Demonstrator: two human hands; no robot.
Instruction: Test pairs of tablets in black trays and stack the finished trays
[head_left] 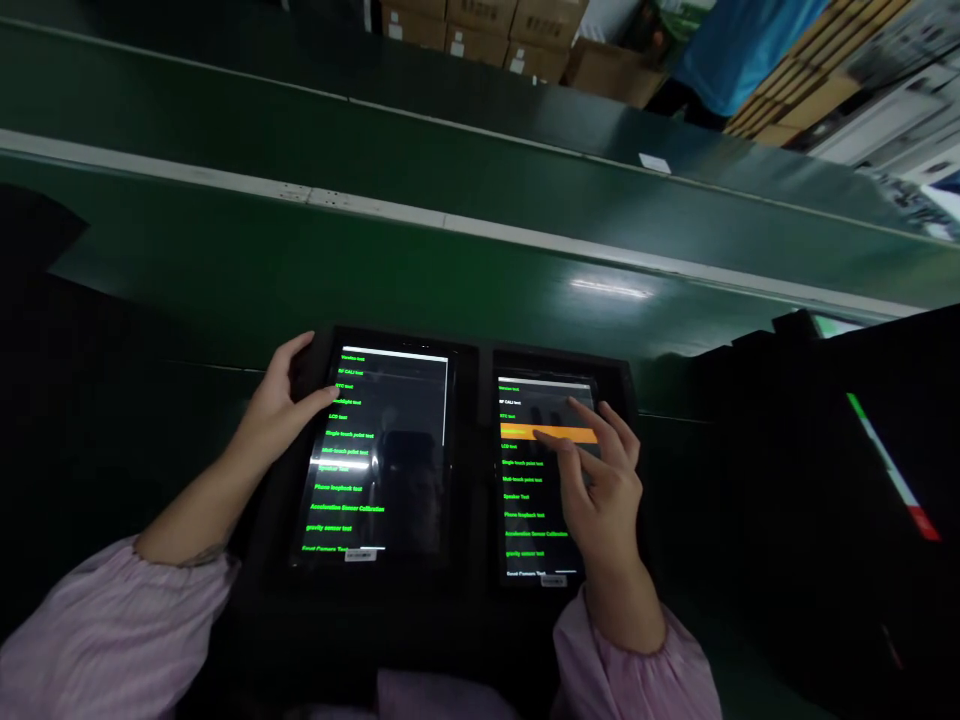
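Note:
Two tablets lie side by side in a black tray (481, 480), each showing a dark screen with a list of green test names. My left hand (279, 405) rests at the upper left edge of the left tablet (397, 470), thumb over the screen's border and fingers spread along the outer side. Over the right tablet (536, 520) is my right hand (604, 480), its index fingertip at an orange highlighted row below "RTC test". The other fingers of that hand are loosely stretched, and it holds nothing.
Beyond the tray runs a green work surface (337, 260) crossed by pale metal strips. A dark box-like object (795, 430) stands at the right, with a coloured strip on it. Cartons (480, 30) and a person in a blue top (750, 50) are at the back.

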